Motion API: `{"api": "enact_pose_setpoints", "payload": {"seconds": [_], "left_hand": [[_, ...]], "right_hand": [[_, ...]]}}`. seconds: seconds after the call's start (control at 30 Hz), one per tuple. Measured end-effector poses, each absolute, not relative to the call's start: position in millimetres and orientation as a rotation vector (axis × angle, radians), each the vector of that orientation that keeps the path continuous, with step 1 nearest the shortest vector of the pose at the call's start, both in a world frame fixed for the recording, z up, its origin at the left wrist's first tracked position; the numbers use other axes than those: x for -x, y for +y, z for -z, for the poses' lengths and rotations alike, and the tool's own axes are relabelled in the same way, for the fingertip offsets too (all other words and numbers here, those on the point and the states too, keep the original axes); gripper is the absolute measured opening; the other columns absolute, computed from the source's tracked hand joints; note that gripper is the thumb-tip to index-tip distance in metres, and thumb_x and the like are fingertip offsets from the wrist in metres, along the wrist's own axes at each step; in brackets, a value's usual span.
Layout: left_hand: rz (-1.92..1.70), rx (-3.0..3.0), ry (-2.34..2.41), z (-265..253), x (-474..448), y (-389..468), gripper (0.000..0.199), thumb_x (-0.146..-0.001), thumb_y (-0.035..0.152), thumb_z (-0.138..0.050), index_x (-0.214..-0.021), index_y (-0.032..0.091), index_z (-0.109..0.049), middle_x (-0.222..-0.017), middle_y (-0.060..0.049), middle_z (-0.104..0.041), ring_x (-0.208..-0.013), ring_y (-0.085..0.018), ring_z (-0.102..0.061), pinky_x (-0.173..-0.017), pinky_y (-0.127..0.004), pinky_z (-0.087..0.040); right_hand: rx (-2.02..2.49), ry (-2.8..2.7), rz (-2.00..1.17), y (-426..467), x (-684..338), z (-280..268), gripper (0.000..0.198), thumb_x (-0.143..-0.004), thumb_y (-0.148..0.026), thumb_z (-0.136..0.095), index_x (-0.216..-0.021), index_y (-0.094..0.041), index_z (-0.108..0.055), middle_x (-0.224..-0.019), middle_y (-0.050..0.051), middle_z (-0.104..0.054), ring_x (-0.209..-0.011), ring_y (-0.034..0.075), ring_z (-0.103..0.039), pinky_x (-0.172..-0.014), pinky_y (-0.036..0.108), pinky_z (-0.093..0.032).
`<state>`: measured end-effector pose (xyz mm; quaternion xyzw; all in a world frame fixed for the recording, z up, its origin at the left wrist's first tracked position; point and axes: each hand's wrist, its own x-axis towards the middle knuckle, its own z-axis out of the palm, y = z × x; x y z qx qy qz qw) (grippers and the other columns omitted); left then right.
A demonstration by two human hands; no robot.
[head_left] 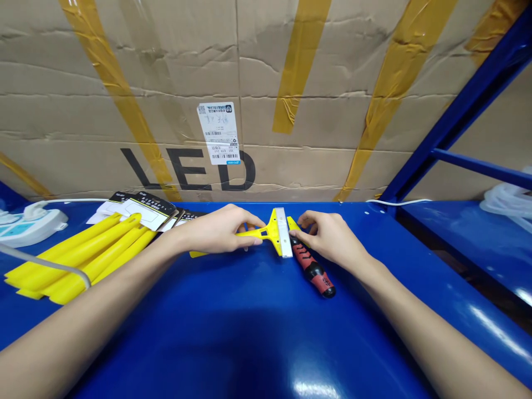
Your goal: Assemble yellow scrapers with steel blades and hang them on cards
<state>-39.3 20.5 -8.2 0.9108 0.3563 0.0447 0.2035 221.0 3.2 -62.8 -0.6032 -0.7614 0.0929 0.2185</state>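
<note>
My left hand (220, 228) is closed around the handle of a yellow scraper (273, 233), which points right over the blue surface. Across the scraper's wide head runs a pale, partly see-through strip (284, 233). Just right of it, my right hand (326, 233) is curled, thumb and fingers close together; what they pinch, if anything, is hidden. A flat yellow piece (292, 223) shows by those fingertips, partly covered. Below them lies a red and black handled tool (315, 270), its far end hidden. Another yellow piece (198, 254) peeks out under my left wrist.
Several long yellow handles (78, 252) lie at left beside black-and-white packaging cards (149, 210). A white power strip (31, 226) and a grey cable (45, 259) are there too. A large cardboard box (257, 83) stands behind, with a blue metal frame (461, 105) at right.
</note>
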Motion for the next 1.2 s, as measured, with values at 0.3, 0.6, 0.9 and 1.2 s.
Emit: {"api": "enact_pose_setpoints", "payload": {"seconds": [0.3,0.6,0.9,1.2], "left_hand": [[-0.112,-2.540,1.003,9.2,38.2,19.8,0.046,-0.091,0.045,-0.063,-0.127,0.018,-0.069,-0.111,-0.007,-0.077,-0.087,-0.018,-0.070,-0.072,-0.025,-0.046],[-0.085,-2.506,0.982,10.1,36.6,20.1,0.044,-0.092,0.043,-0.063,-0.127,0.017,-0.069,-0.099,-0.005,-0.079,-0.080,-0.017,-0.069,-0.069,-0.026,-0.046],[-0.087,-2.478,0.978,10.8,37.0,19.7,0.046,-0.092,0.045,-0.062,-0.128,0.017,-0.068,-0.099,-0.007,-0.079,-0.079,-0.017,-0.070,-0.068,-0.025,-0.047],[-0.081,-2.507,0.974,10.3,37.9,19.9,0.044,-0.092,0.044,-0.062,-0.125,0.017,-0.069,-0.105,-0.007,-0.079,-0.084,-0.017,-0.071,-0.070,-0.024,-0.048]], "right_hand": [[1.846,-2.012,-0.386,5.7,-223.3,61.1,0.033,-0.077,-0.022,-0.073,-0.110,-0.020,-0.070,-0.091,0.007,-0.078,-0.082,0.024,-0.073,-0.071,0.033,-0.052],[1.968,-2.166,-0.271,-3.5,-221.0,43.9,0.040,-0.071,-0.016,-0.073,-0.111,-0.019,-0.074,-0.089,0.011,-0.077,-0.085,0.029,-0.073,-0.069,0.036,-0.052],[1.968,-2.119,-0.161,-1.6,-224.0,48.0,0.011,-0.073,-0.021,-0.070,-0.084,-0.021,-0.067,-0.087,0.010,-0.076,-0.081,0.029,-0.071,-0.062,0.034,-0.046],[1.462,-1.359,-1.204,-1.7,-220.8,39.0,0.026,-0.065,-0.016,-0.069,-0.066,-0.022,-0.044,-0.078,0.007,-0.076,-0.058,0.012,-0.060,-0.053,0.025,-0.045]]}}
